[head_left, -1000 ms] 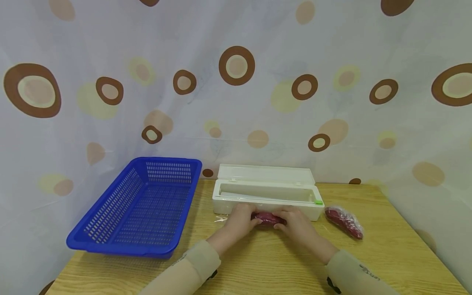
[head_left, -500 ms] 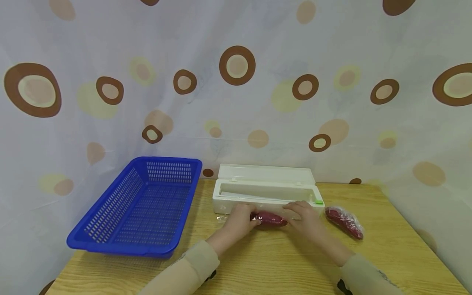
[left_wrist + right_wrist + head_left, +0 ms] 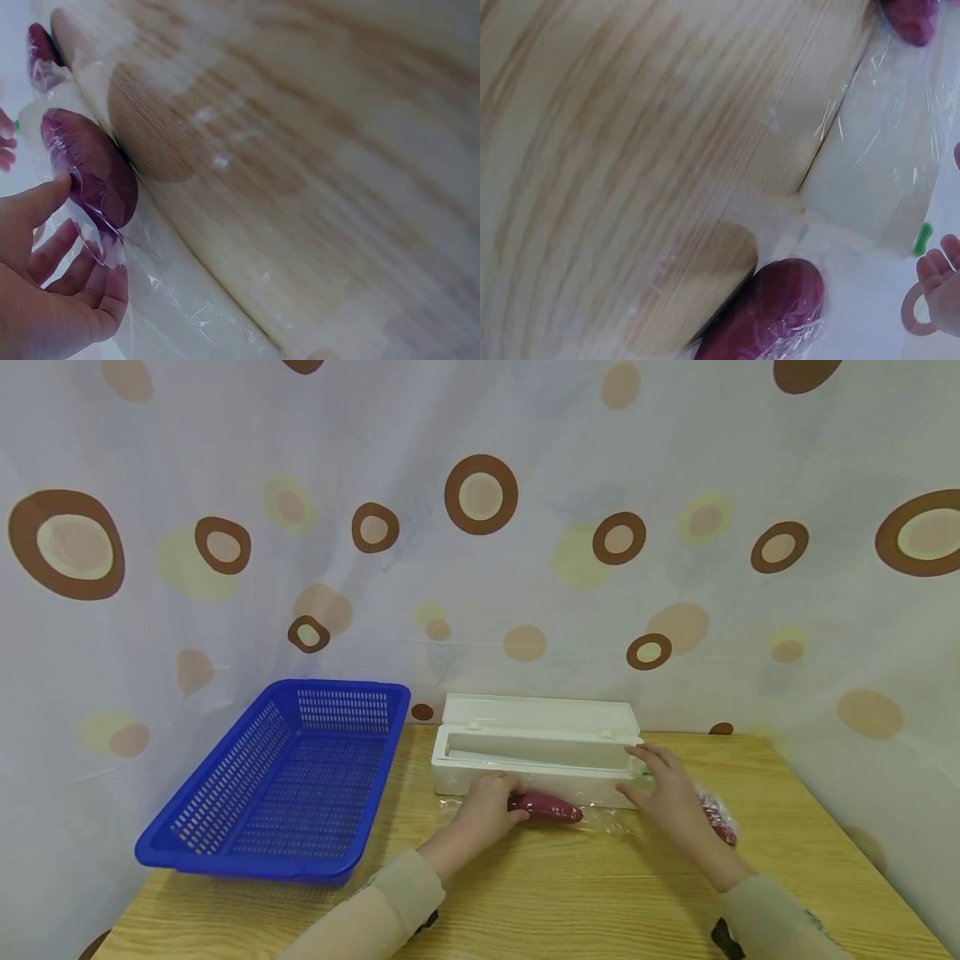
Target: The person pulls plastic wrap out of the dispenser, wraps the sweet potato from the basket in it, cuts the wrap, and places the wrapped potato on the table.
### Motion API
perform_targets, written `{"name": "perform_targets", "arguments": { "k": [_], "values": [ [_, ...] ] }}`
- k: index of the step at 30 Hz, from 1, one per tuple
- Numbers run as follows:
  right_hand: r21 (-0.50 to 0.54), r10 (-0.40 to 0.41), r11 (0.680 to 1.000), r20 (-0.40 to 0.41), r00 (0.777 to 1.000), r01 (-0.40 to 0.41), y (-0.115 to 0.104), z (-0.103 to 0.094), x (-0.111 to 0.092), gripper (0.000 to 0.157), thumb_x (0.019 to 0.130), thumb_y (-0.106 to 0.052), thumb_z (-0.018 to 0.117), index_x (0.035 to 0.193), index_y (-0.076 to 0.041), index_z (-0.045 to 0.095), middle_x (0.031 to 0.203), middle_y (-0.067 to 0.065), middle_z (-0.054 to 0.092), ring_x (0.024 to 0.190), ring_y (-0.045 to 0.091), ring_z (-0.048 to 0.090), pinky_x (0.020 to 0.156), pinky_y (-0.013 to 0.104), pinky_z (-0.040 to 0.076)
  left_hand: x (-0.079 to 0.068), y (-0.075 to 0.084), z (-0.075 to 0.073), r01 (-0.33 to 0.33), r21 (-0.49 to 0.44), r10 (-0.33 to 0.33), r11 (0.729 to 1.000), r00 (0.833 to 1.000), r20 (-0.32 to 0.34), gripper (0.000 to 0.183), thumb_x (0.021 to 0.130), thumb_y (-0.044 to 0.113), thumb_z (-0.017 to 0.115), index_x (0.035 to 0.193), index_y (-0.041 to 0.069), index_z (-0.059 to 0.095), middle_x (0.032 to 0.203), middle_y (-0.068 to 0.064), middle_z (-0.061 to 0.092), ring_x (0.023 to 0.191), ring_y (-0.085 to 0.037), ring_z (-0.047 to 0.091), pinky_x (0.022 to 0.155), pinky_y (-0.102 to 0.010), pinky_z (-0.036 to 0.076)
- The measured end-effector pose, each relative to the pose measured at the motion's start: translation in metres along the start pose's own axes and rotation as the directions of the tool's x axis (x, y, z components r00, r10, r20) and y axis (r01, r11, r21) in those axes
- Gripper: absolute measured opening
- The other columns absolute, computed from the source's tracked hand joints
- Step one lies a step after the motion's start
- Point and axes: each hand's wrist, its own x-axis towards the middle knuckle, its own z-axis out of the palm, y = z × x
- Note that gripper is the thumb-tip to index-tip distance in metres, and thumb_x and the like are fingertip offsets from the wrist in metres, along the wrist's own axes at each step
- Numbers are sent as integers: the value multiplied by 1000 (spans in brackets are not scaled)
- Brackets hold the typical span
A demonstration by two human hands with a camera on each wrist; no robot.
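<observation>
A reddish-purple sweet potato (image 3: 551, 807) lies against the front of a white cling film dispenser (image 3: 540, 783), its lid raised. My left hand (image 3: 483, 810) holds the sweet potato's left end, thumb and fingers on the clear film (image 3: 112, 247) around it. More film (image 3: 606, 818) spreads out past its right end. My right hand (image 3: 673, 802) is at the dispenser's right end, fingers spread beside the small green slider (image 3: 922, 238), with nothing in its grasp. A second sweet potato (image 3: 769, 311), wrapped in crinkled film, lies right of the dispenser, partly hidden by my right hand in the head view.
A large blue plastic basket (image 3: 352, 860) stands on the left of the wooden table (image 3: 570, 902). Behind the table hangs a white curtain (image 3: 525, 577) with brown ring patterns, close at the dispenser's back.
My right hand has let go of the sweet potato's right end and moved right, up to the dispenser's green slider. The left hand has stayed on the sweet potato.
</observation>
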Motion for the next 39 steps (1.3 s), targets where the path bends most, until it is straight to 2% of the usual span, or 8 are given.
{"name": "perform_targets", "arguments": {
  "k": [6, 11, 14, 20, 29, 33, 36, 39],
  "values": [
    [40, 69, 997, 34, 997, -71, 17, -2, 4, 76, 80, -33, 75, 138, 2, 41, 138, 30, 35, 122, 52, 38, 96, 64, 35, -2, 1, 0, -5, 16, 5, 1000, 1000, 1, 26, 76, 22, 78, 97, 10, 67, 97, -3, 67, 94, -18, 62, 89, -31, 47],
    [105, 104, 988, 97, 990, -114, 31, 0, 8, 89, 79, -41, 74, 144, 1, 31, 144, 32, 27, 122, 52, 38, 95, 60, 40, -2, 2, -1, -11, 25, 11, 1000, 1000, -4, 25, 77, 22, 78, 96, 10, 67, 96, -2, 66, 93, -18, 61, 88, -30, 47],
    [112, 101, 987, 124, 987, -115, 36, 0, 10, 89, 79, -42, 73, 144, 2, 30, 146, 31, 28, 126, 50, 35, 97, 59, 38, -2, 2, 0, -18, 28, 18, 999, 1000, -6, 24, 76, 22, 78, 94, 11, 67, 95, -2, 66, 91, -17, 60, 86, -29, 48],
    [62, 105, 991, 160, 982, -117, 38, -1, 11, 89, 82, -47, 69, 143, 5, 31, 146, 29, 30, 131, 50, 29, 102, 61, 30, -2, 2, -1, -24, 30, 24, 999, 1000, -1, 24, 76, 23, 79, 93, 11, 67, 94, -1, 65, 90, -16, 60, 84, -29, 48],
    [54, 113, 991, 181, 977, -124, 37, -2, 8, 88, 81, -48, 67, 143, 4, 31, 150, 22, 27, 132, 50, 27, 101, 61, 32, 3, 5, -3, -47, 36, 48, 998, 999, -2, 21, 77, 24, 78, 93, 13, 69, 89, 1, 64, 84, -12, 58, 77, -25, 48],
    [56, 108, 991, 177, 978, -120, 38, -1, 9, 88, 81, -48, 67, 142, 4, 33, 150, 22, 28, 126, 48, 38, 96, 58, 38, 8, 11, -8, -50, 28, 49, 998, 999, 20, 23, 78, 23, 77, 96, 11, 70, 92, 0, 64, 86, -14, 58, 79, -25, 48],
    [60, 104, 991, 168, 980, -115, 39, 1, 8, 87, 81, -48, 67, 142, 4, 33, 149, 23, 29, 114, 45, 52, 87, 51, 48, 13, 17, -11, -41, 22, 40, 999, 999, 35, 24, 80, 23, 76, 99, 10, 70, 94, -2, 65, 89, -14, 58, 80, -25, 48],
    [64, 105, 991, 160, 982, -116, 39, 2, 8, 86, 81, -47, 67, 142, 4, 34, 148, 23, 29, 100, 37, 61, 77, 40, 51, 20, 25, -13, -53, 11, 53, 999, 998, 29, 25, 81, 22, 75, 101, 9, 70, 97, -3, 65, 91, -16, 59, 82, -27, 48]
  ]
}}
